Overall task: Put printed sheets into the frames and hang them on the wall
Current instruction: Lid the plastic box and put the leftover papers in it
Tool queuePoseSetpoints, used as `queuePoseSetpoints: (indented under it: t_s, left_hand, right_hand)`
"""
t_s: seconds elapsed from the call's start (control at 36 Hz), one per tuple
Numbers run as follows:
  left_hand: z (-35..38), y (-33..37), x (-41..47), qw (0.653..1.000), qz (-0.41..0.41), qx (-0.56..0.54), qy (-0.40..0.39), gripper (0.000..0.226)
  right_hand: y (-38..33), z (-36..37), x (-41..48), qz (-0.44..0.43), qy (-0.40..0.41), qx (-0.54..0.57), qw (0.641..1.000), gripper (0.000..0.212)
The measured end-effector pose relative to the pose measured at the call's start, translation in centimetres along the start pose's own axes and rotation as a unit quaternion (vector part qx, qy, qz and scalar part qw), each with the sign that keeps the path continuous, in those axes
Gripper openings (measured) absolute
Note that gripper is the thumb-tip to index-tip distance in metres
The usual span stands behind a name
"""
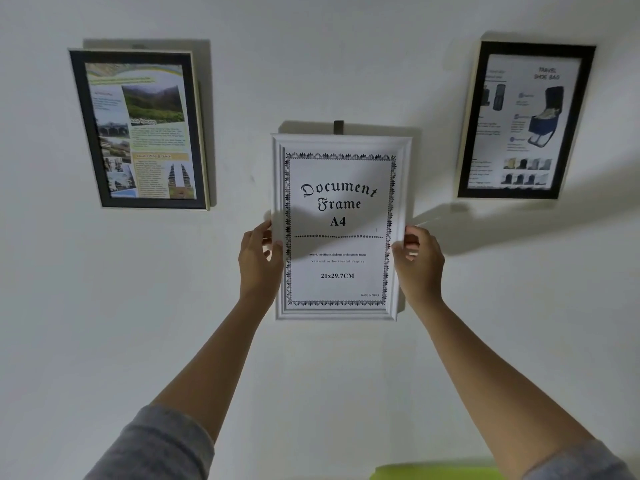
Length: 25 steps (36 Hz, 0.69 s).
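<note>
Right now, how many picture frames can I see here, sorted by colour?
black frames: 2
white frame: 1, gripped at its sides by the left hand and right hand
Total: 3

White frame (341,143), centre, upright: "Document Frame A4" insert (337,216). Black frame (92,133), scenery leaflet (142,133), 10 o'clock; second black frame (536,50), shoe-bag sheet (526,126), 2 o'clock.

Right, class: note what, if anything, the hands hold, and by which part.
Both hold the white frame by its long side edges: the left hand grips the left edge, the right hand the right edge, just below mid-height.
</note>
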<state>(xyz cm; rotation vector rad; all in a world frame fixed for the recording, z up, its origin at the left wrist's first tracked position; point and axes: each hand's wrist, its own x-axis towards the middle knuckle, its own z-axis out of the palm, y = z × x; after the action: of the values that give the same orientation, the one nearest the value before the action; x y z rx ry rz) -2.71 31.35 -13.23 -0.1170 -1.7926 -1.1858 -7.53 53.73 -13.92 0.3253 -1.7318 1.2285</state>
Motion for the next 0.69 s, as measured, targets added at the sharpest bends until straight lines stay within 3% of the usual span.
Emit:
queuePoseSetpoints:
  t_s: [0.22,0.42,0.58,0.69]
  left_hand:
    - [-0.3,0.0,-0.4,1.0,-0.003,0.02,-0.003,0.038]
    - [-0.8,1.9,-0.7,0.996,0.044,0.082,0.002,0.041]
    - [0.3,6.3,-1.8,0.989,0.118,0.085,-0.03,0.043]
    - [2.5,8.1,-5.2,0.98,0.158,0.074,-0.093,0.039]
  right_hand:
    - [0.2,-0.2,-0.4,0.004,0.003,-0.006,1.0,0.02]
    - [-1.0,-2.3,-0.4,0.023,-0.024,-0.021,0.999,0.031]
    - [-1.9,-6.6,-0.2,0.06,-0.097,-0.127,0.985,0.034]
    - [-0.8,-10.8,-1.9,0.082,-0.154,-0.208,0.962,0.04]
